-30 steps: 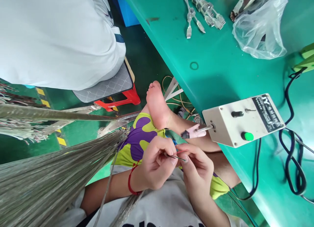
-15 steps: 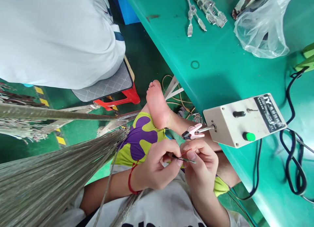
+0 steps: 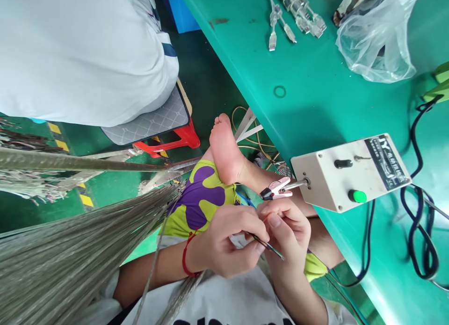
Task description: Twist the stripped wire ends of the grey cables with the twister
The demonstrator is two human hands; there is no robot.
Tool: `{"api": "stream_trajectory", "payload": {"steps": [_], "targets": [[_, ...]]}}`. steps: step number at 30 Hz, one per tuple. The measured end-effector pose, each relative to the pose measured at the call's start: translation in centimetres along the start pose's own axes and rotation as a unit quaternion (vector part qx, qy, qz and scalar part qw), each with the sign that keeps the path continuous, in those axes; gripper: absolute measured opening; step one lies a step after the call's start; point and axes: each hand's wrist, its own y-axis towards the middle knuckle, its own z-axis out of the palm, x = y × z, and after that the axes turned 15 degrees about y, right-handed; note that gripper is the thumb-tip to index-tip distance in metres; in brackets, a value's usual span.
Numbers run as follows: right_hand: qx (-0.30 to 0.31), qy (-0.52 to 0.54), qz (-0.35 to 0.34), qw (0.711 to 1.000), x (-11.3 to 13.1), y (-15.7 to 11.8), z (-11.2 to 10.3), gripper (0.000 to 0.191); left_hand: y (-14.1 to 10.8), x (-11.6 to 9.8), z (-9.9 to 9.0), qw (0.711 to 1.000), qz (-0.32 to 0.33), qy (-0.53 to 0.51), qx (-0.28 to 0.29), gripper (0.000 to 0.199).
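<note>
My left hand [image 3: 236,238], with a red string bracelet [image 3: 187,255] at its wrist, pinches thin dark wires [image 3: 268,248] whose ends point down to the right. Against it, my right hand [image 3: 287,231] is closed, thumb pressed on the fingers; a tiny bit of red-orange wire shows at its fingertips. Just above the hands, a pink clip [image 3: 278,189] with a dark tip sits on the metal rod of a beige box [image 3: 351,173] with a green button. A large bundle of grey cables [image 3: 87,250] lies beside my left arm.
The green table [image 3: 298,114] carries clear-sheathed USB connectors [image 3: 301,14], a plastic bag [image 3: 380,39] and black cords [image 3: 417,222]. A person in a white shirt [image 3: 87,54] sits on a red stool [image 3: 175,140] at upper left. A bare foot [image 3: 226,149] rests above my hands.
My left hand has shifted slightly right, against the right hand. The dark wires now tilt more steeply downward, and less of the red wire shows.
</note>
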Motion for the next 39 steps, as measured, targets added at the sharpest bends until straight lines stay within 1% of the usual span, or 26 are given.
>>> {"api": "stream_trajectory", "payload": {"steps": [2,5,8,11,13,16,18,20,24,30,35,39], "targets": [[0.004,-0.013,-0.013,1.0,-0.2,0.2,-0.2,0.015,0.0,0.1,0.0,1.0,-0.007,-0.012,-0.011,0.01],[0.023,-0.029,-0.031,0.999,-0.5,0.2,-0.6,0.014,0.0,0.1,-0.3,0.999,-0.029,-0.019,-0.024,0.005],[0.055,-0.075,-0.102,0.99,-0.5,0.0,-0.8,0.011,-0.1,0.2,-0.6,0.998,-0.053,-0.016,-0.035,0.003],[0.121,-0.108,-0.18,0.97,0.1,0.2,-0.2,0.013,-0.2,0.3,-0.8,0.998,-0.057,-0.01,-0.02,0.001],[0.147,-0.113,-0.194,0.963,0.6,0.4,0.4,0.015,-0.3,0.4,-0.8,0.998,-0.056,-0.019,-0.014,0.001],[0.13,-0.123,-0.162,0.97,1.0,0.6,0.9,0.013,-0.4,0.4,-0.7,0.997,-0.065,-0.022,-0.016,0.006],[0.114,-0.126,-0.137,0.976,1.0,0.6,0.8,0.016,-0.5,0.3,-0.7,0.996,-0.083,-0.009,-0.02,0.01],[0.109,-0.121,-0.127,0.979,0.8,0.5,0.6,0.017,-0.6,0.1,-0.8,0.994,-0.103,-0.007,-0.025,0.013],[0.09,-0.107,-0.111,0.984,0.7,0.4,0.3,0.014,-0.4,-0.2,-0.8,0.992,-0.116,-0.05,-0.024,0.012],[0.058,-0.087,-0.073,0.992,0.6,0.4,0.1,0.006,-0.6,-0.1,-0.6,0.986,-0.131,-0.098,-0.022,0.019],[0.07,-0.047,-0.04,0.996,0.3,0.3,-0.3,0.012,-0.9,0.2,-0.4,0.98,-0.136,-0.14,-0.026,0.018],[0.096,-0.017,-0.028,0.995,0.4,0.4,-0.4,0.016,-1.0,0.4,-0.3,0.978,-0.143,-0.148,-0.028,0.019]]}}
